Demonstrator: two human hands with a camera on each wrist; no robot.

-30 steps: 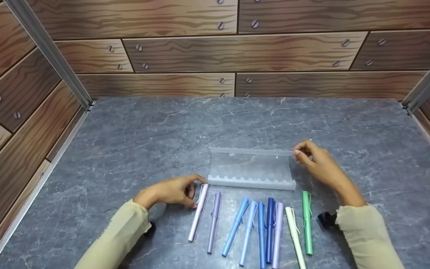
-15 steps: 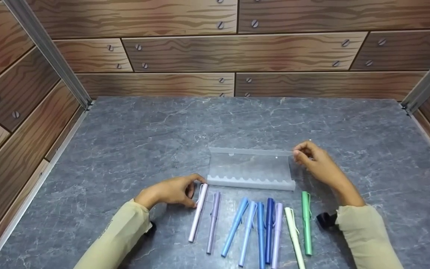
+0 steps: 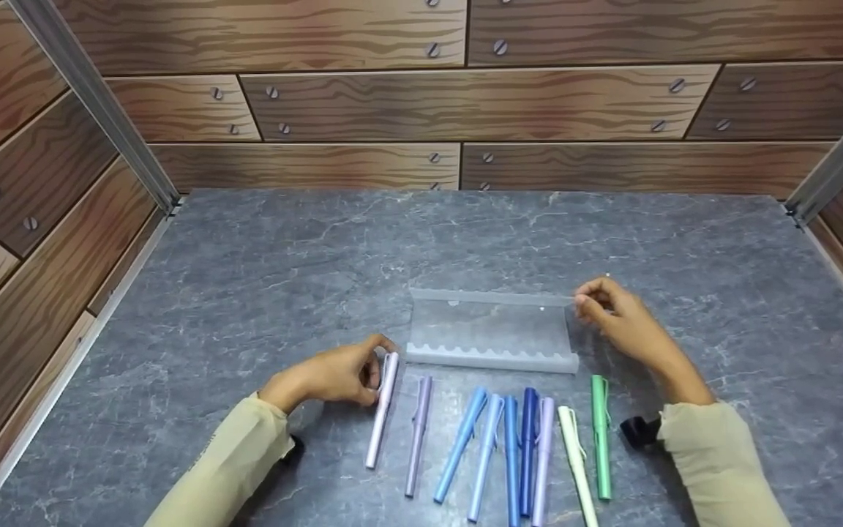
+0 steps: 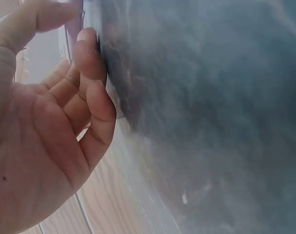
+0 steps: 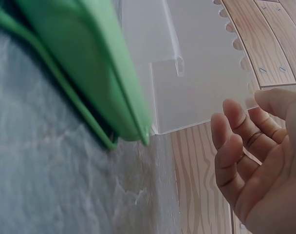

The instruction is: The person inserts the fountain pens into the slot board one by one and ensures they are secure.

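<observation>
A pale pink pen [image 3: 382, 417] stands out at the left end of the pens, its upper part pinched by my left hand [image 3: 334, 373]. In the left wrist view, a bit of that pen [image 4: 76, 24] shows by the thumb, mostly cut off. My right hand [image 3: 630, 322] pinches the far right corner of a clear plastic pen rack [image 3: 491, 322] with a notched front strip. Seen from the right wrist, thumb and fingers [image 5: 233, 114] meet at the rack's notched edge; the rack [image 5: 196, 92] lies beyond the green pen [image 5: 84, 63].
In front of the rack lie a purple pen [image 3: 418, 437], several blue pens [image 3: 461, 444], a lilac pen [image 3: 544, 461], a pale green pen [image 3: 577, 465] and a green pen [image 3: 601, 439]. Wood-patterned walls [image 3: 348, 106] enclose the grey marbled table [image 3: 304, 249].
My left hand has shifted slightly left with the pale pink pen, whose top now sits farther from the rack's corner. The right hand and the rack stay put.
</observation>
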